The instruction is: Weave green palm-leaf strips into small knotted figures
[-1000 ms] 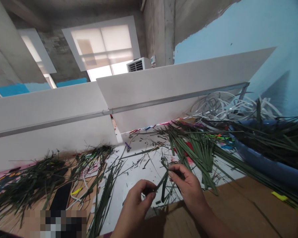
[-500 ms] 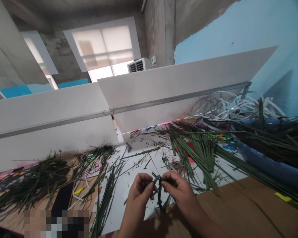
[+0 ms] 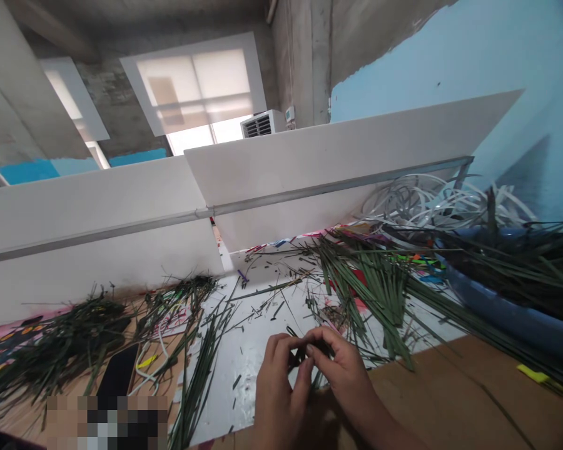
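My left hand (image 3: 281, 378) and my right hand (image 3: 340, 362) meet fingertip to fingertip near the front edge of the white table (image 3: 244, 365). Between them they pinch a narrow dark green leaf strip (image 3: 291, 331), bent into a small loop whose tip sticks out beyond the fingers. Most of the strip is hidden behind my fingers. Just past my right hand, a bundle of long green leaves (image 3: 387, 290) lies fanned out on the table. More long leaves (image 3: 199, 369) are laid to the left of my left hand.
A blue tub (image 3: 502, 315) of leaves stands at right, below coiled white strips (image 3: 417, 200). Heaped leaf scraps (image 3: 75, 340), a dark phone (image 3: 122, 369) and a white cable (image 3: 157, 359) lie at left. White panels (image 3: 347, 150) border the table's back. A yellow piece (image 3: 532, 374) lies right.
My left hand has moved right and closed up against my right hand. The strip, which hung in view between the hands, is now mostly covered by the fingers.
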Action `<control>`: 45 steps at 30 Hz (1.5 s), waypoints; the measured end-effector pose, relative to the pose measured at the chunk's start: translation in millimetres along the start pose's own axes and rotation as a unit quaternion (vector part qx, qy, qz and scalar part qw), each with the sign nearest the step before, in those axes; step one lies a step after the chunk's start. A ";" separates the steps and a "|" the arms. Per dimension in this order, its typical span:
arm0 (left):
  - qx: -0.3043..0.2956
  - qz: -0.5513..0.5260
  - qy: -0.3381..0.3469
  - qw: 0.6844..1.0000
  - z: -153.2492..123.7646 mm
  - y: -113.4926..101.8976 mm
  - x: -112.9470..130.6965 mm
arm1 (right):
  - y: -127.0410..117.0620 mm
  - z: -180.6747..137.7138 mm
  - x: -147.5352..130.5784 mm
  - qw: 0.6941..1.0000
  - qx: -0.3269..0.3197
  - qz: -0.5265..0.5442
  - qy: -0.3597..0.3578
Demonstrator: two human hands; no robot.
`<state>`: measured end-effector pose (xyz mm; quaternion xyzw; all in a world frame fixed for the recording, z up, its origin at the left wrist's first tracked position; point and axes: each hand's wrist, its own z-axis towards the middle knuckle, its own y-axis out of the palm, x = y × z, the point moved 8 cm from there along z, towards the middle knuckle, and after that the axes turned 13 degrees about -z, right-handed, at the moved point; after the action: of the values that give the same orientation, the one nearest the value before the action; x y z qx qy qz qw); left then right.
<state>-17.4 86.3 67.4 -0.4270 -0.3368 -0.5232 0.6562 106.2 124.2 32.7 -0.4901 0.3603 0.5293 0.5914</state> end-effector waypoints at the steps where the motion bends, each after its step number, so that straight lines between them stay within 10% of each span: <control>1: 0.003 0.009 -0.002 1.000 -0.6 0.4 -0.8 | -0.3 -0.2 -0.7 1.000 0.002 -0.004 -0.002; 9: 0.029 0.014 -0.086 0.996 -0.1 -13.6 -22.0 | -22.8 8.4 17.2 0.990 0.085 0.086 0.078; 28: 0.019 0.374 0.192 0.907 -0.4 -14.3 -1.8 | -40.3 17.1 27.5 0.974 0.142 0.140 0.110; 38: 0.194 0.050 0.092 0.975 -2.4 -49.5 -3.0 | -12.3 9.6 29.2 0.987 0.052 0.112 0.100; 45: 0.147 -0.108 -0.023 0.983 1.5 -28.6 -18.5 | 5.9 -1.6 9.4 0.996 0.015 0.069 0.047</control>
<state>-49.4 92.5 57.5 -0.2989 -0.4694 -0.5260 0.6431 102.3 125.0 22.2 -0.4799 0.4284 0.5398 0.5430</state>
